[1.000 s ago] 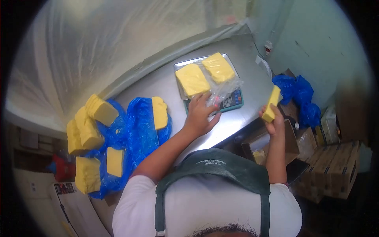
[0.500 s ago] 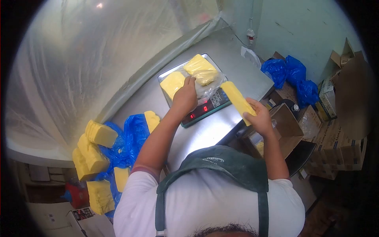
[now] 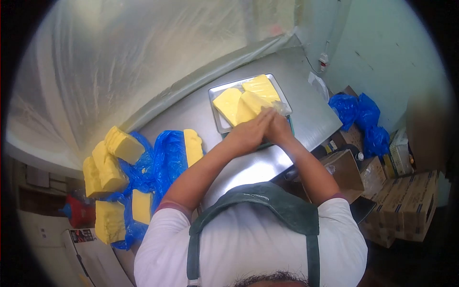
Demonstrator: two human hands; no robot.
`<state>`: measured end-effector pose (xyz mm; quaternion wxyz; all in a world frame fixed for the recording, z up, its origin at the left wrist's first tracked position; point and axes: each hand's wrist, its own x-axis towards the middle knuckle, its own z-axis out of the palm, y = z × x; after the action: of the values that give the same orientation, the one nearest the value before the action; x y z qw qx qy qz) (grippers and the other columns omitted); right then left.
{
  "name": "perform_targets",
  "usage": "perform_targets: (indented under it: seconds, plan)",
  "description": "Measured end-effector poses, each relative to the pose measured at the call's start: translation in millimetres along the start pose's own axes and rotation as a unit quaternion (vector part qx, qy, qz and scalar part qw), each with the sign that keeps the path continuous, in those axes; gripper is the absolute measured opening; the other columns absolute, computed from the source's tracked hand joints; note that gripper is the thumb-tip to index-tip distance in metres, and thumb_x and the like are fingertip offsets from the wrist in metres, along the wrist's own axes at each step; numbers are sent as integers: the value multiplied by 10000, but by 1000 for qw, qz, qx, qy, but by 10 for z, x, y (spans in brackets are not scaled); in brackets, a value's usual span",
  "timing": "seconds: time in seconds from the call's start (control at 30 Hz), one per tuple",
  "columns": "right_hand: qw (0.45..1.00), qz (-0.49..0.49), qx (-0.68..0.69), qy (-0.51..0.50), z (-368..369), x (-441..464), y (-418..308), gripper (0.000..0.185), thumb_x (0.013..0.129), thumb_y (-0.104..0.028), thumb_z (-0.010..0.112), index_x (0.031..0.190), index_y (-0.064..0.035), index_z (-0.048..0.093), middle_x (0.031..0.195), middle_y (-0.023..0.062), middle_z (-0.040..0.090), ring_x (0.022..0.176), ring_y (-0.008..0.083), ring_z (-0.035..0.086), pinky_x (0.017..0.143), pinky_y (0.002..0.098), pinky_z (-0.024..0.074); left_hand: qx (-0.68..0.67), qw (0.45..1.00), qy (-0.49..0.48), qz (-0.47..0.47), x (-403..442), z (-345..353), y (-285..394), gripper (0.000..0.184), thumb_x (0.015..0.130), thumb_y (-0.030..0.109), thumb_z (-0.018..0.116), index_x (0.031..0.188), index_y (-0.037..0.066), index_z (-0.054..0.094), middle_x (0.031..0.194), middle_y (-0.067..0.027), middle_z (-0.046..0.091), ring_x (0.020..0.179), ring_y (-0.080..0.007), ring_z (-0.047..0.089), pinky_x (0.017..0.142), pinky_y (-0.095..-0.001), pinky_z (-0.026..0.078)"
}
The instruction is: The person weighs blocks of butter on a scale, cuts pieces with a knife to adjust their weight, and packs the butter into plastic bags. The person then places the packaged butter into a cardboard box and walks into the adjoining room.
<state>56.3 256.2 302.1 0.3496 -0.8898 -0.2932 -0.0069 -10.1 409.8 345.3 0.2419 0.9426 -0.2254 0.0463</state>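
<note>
My left hand [image 3: 249,135] and my right hand [image 3: 279,128] meet at the near end of a yellow slab of butter or margarine [image 3: 250,106]. The slab lies tilted across two other yellow blocks, a left one [image 3: 226,102] and a far one [image 3: 262,87], on a metal tray [image 3: 216,112]. Both hands are closed around the slab's near end; the overlap hides most of the right fingers. Clear plastic film [image 3: 283,107] shows beside them on the right. Under the tray, the green scale [image 3: 292,125] is mostly covered, its display hidden by my hands.
Several yellow blocks [image 3: 114,165] rest on blue plastic sheeting [image 3: 169,155] at the left of the steel table [image 3: 306,103]. Translucent plastic curtain [image 3: 158,52] borders the far side. Blue bags [image 3: 367,112] and cardboard boxes [image 3: 401,205] stand at the right.
My right hand has brought the yellow slab left onto the other blocks on the tray. My left hand has shifted right to meet it, and the scale's display is now hidden.
</note>
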Motion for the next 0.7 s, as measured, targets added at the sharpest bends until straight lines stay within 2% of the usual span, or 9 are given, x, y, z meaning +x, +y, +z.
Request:
perform_targets:
  seconds: [0.13, 0.2, 0.27, 0.33, 0.43, 0.47, 0.53, 0.63, 0.7]
  plan:
    - [995, -88, -20, 52, 508, 419, 397, 545, 916, -291, 551, 1350, 26, 459, 1335, 262, 516, 1266, 394, 478, 1065, 426, 401, 66, 995, -13, 74, -8, 32, 45, 578, 944, 91, 426, 1496, 8, 274, 1510, -230, 348, 1190, -394, 572, 986, -427, 483]
    - [938, -253, -210, 108, 755, 638, 618, 562, 933, -277, 531, 1401, 13, 423, 1400, 247, 458, 1328, 371, 423, 1125, 414, 343, 39, 994, -27, 103, -23, 78, 70, 569, 940, 87, 423, 1484, -17, 293, 1503, -239, 352, 1142, -396, 598, 964, -417, 496]
    - [965, -140, -219, 18, 560, 681, 393, 566, 931, -275, 536, 1424, -20, 422, 1410, 227, 461, 1338, 374, 417, 1139, 443, 326, 48, 993, -87, 66, -10, -54, 196, 576, 939, 76, 409, 1485, -44, 271, 1494, -243, 359, 1104, -390, 613, 948, -407, 504]
    - [983, -42, 178, -14, 436, 708, 277, 577, 916, -289, 560, 1418, -33, 438, 1421, 205, 459, 1343, 376, 410, 1150, 477, 305, 27, 992, -114, 38, 3, -90, 175, 464, 941, 97, 468, 1393, -5, 452, 1434, -242, 434, 1079, -384, 622, 933, -394, 508]
    - [986, -142, 39, 82, 713, 681, 632, 569, 898, -250, 584, 1405, -29, 453, 1393, 198, 495, 1310, 388, 449, 1116, 479, 351, -73, 971, 42, 222, 173, -177, -291, 283, 928, 129, 556, 1191, 43, 613, 1343, -189, 533, 1062, -363, 627, 934, -374, 497]
    - [986, -142, 37, 76, 692, 649, 580, 569, 898, -250, 584, 1405, -29, 453, 1393, 198, 495, 1310, 388, 449, 1116, 479, 351, -204, 969, 88, 105, 256, -128, -604, 159, 898, 151, 633, 1022, 54, 655, 1201, -143, 624, 1064, -327, 627, 949, -366, 473]
    - [975, -132, -149, 94, 619, 588, 349, 550, 881, -188, 589, 1391, -20, 470, 1349, 220, 531, 1272, 393, 492, 1066, 483, 405, -252, 919, 256, -163, 581, -87, -1278, 317, 1000, 321, 526, 1117, 39, 609, 1100, -189, 661, 1069, -354, 621, 932, -403, 470]
    - [961, -111, -237, 84, 875, 701, 512, 552, 859, -127, 574, 1390, -10, 481, 1330, 306, 509, 1198, 427, 545, 986, 486, 465, -175, 927, 266, -199, 915, 36, -1969, 462, 1028, 421, 440, 1153, 7, 601, 1127, -217, 661, 1101, -367, 611, 946, -421, 462]
    - [954, -89, -277, 65, 888, 701, 492, 538, 858, -96, 560, 1385, -15, 490, 1365, 326, 471, 1149, 431, 580, 951, 482, 488, -169, 961, 86, -201, 1061, 54, -2132, 622, 1030, 526, 327, 1221, -5, 589, 1177, -244, 644, 1148, -392, 589, 975, -444, 449]
